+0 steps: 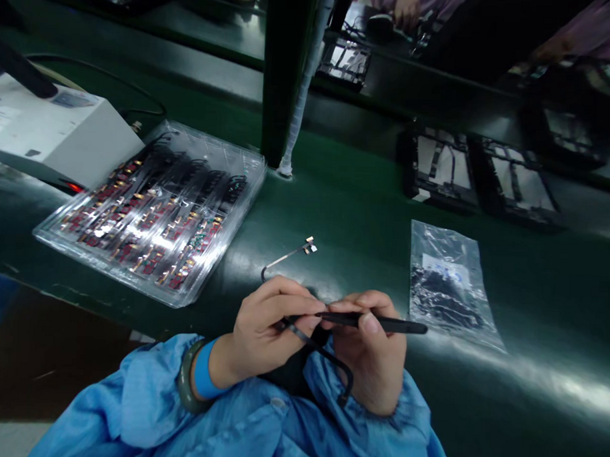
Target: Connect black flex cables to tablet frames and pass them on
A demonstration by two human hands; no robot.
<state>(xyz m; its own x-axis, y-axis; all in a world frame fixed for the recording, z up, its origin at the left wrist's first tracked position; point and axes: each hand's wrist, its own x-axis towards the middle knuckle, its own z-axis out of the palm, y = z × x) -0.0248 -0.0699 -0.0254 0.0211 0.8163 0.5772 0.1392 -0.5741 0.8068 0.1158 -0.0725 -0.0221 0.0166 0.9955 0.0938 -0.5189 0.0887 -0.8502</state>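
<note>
Green bench (365,210) lies under both hands. Here the left hand (261,327) pinches a flex cable (286,256). Close beside it, the right hand (375,364) clamps black tweezers (382,322), lying crosswise, tips pointing at that pinch.

Curled left hand (264,327) beside right hand (373,361)

1. L hand (266,327) + R hand (373,364) close together at near edge of green bench (345,210), blue sleeves.
2. R hand grips black tweezers (382,323), approx horizontal, tips toward L fingers.
3. L hand pinches thin flex cable (309,246): connector end arcs up over bench, other part loops down betw. hands.
4. Left: clear tray (208,278) of flex parts, white box (63,133) just behind.
5. Right: bag of small black parts (448,287); black frames (442,170) beyond.
</note>
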